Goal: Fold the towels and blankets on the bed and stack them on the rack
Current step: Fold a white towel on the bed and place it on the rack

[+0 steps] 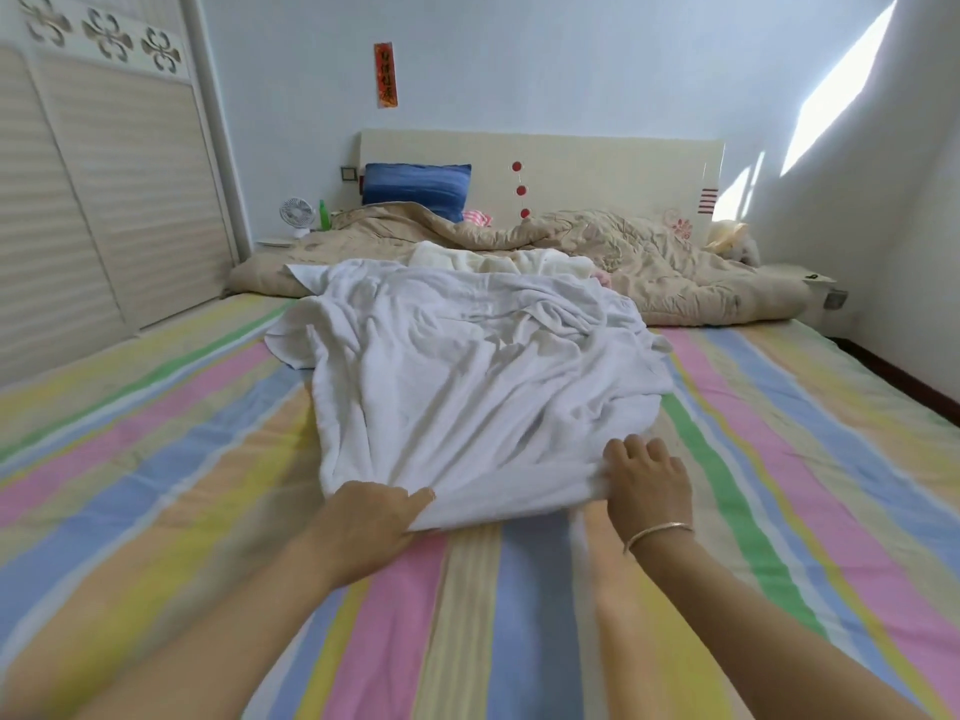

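A large white towel lies crumpled and spread over the middle of the striped bed sheet. My left hand grips its near left corner, with the thumb on top of the cloth. My right hand holds the near right corner, its fingers curled into the fabric; a thin bracelet sits on that wrist. Behind the white towel lies a cream towel, partly hidden by it. A beige quilted blanket is bunched across the head of the bed.
A blue pillow leans on the cream headboard. A small white fan and a green bottle stand at the far left. A slatted wardrobe fills the left wall. No rack is in view.
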Available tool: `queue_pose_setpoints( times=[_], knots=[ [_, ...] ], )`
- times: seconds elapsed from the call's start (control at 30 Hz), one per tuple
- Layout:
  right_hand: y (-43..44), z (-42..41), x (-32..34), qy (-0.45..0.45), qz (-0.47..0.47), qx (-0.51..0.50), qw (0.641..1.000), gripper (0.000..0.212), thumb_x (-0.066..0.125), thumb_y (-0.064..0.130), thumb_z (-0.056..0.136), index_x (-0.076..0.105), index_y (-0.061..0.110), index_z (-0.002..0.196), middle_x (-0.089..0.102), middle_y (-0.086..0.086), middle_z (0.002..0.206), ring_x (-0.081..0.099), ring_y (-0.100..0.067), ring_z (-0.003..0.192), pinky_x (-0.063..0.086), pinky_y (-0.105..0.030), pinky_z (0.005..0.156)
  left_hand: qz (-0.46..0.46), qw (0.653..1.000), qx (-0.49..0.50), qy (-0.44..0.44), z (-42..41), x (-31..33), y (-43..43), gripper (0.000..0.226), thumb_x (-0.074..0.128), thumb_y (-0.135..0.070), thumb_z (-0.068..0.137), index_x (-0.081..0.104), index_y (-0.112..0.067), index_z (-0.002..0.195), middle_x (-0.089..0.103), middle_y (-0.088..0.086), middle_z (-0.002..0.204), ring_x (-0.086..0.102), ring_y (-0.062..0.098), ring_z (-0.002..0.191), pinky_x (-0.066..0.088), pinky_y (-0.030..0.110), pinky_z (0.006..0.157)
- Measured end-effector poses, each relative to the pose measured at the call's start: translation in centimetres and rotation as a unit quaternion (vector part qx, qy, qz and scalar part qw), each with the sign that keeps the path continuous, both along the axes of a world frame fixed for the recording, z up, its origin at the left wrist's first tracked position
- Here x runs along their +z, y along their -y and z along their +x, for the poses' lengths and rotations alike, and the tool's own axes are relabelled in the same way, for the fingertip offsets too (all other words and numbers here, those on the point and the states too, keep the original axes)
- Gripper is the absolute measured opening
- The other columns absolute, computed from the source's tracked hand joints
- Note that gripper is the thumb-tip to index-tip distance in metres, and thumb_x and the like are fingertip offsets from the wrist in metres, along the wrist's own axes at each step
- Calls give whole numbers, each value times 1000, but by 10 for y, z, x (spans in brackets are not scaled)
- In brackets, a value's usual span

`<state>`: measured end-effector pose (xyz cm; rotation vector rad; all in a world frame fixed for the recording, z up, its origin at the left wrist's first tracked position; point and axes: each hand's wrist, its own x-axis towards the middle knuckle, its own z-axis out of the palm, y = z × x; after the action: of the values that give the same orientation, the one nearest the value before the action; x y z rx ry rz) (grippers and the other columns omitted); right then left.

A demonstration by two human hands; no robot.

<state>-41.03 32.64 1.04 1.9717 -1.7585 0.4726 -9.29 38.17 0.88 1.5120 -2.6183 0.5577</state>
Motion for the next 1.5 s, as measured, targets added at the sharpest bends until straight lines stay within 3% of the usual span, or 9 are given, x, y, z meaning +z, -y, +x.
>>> queue_pose_setpoints(
  times=[0.17, 0.33, 0.57, 0.73, 0.9, 1.03, 1.17, 1.33, 1.5],
  knots=[
    [8, -1, 11, 323, 61, -97, 939, 41, 61, 7, 78, 51, 18, 116, 51, -8, 117, 52, -33, 104, 39, -34, 69, -88, 994, -15, -69, 15, 5, -18, 35, 42, -37, 76, 59, -24, 103, 59, -7, 59, 58, 14, 43, 34, 19, 33],
    [-1, 5, 26, 562, 54, 88, 821, 25, 47, 1, 83, 60, 6, 104, 59, -7, 87, 57, -29, 86, 36, -31, 59, -104, 991, 23, -78, 37, -6, -21, 61, 89, -29, 56, 54, -20, 105, 62, -2, 60, 61, 20, 45, 38, 21, 32],
    [-52, -18, 35, -17, 317, 132, 939, 35, 56, 61, 78, 41, 32, 67, 51, 10, 73, 50, -16, 75, 37, -30, 63, 191, 935, 280, -99, 22, -1, -32, 57, 47, -27, 89, 32, -25, 144, 46, 5, 137, 50, 26, 122, 42, 33, 96],
    [-67, -36, 18, 38, 413, 86, 906, 33, 61, 62, 66, 51, 39, 87, 57, 13, 89, 58, -13, 90, 47, -27, 74, 214, 971, 39, -99, -86, 7, -44, 85, 56, -21, 85, 8, -26, 155, 17, -3, 159, 18, 16, 146, 6, 28, 119],
    [-78, -72, -4, 18, 340, 113, 933, 94, 46, 71, 53, 36, 35, 139, 40, 11, 140, 32, -15, 135, 31, -27, 107, 174, 967, -40, -179, -150, -6, -40, 34, 58, -33, 89, 57, -25, 122, 58, -1, 120, 55, 22, 111, 43, 35, 92],
    [-86, -102, -24, 214, 332, 42, 918, 99, 80, 47, 67, 26, 28, 147, 33, 4, 145, 35, -18, 134, 32, -30, 109, 198, 952, -18, -235, -157, -11, -36, 15, 56, -33, 85, 58, -24, 96, 61, -8, 98, 59, 18, 89, 47, 34, 79],
    [-87, -108, -31, 490, 298, 71, 817, 31, 66, 13, 86, 59, 30, 111, 69, -1, 112, 65, -10, 97, 50, -27, 83, 286, 924, -8, -256, -153, -10, -37, 17, 57, -39, 70, 49, -31, 83, 51, -13, 90, 54, 11, 82, 46, 30, 76],
    [-70, -90, -11, 724, 230, 90, 644, 13, 57, 22, 95, 67, 14, 96, 70, -12, 97, 65, -22, 86, 51, -35, 82, 343, 859, -11, -380, -164, 2, -42, 16, 64, -32, 72, 53, -21, 71, 52, -12, 66, 48, 7, 60, 39, 25, 61],
    [-61, -95, 35, 608, 222, 57, 760, 33, 62, 39, 90, 55, 11, 75, 58, -4, 68, 54, -18, 61, 40, -25, 53, 260, 863, 44, -431, -186, 15, -32, 25, 69, -30, 80, 46, -19, 76, 51, -7, 69, 49, 13, 64, 34, 26, 57]
  ],
)
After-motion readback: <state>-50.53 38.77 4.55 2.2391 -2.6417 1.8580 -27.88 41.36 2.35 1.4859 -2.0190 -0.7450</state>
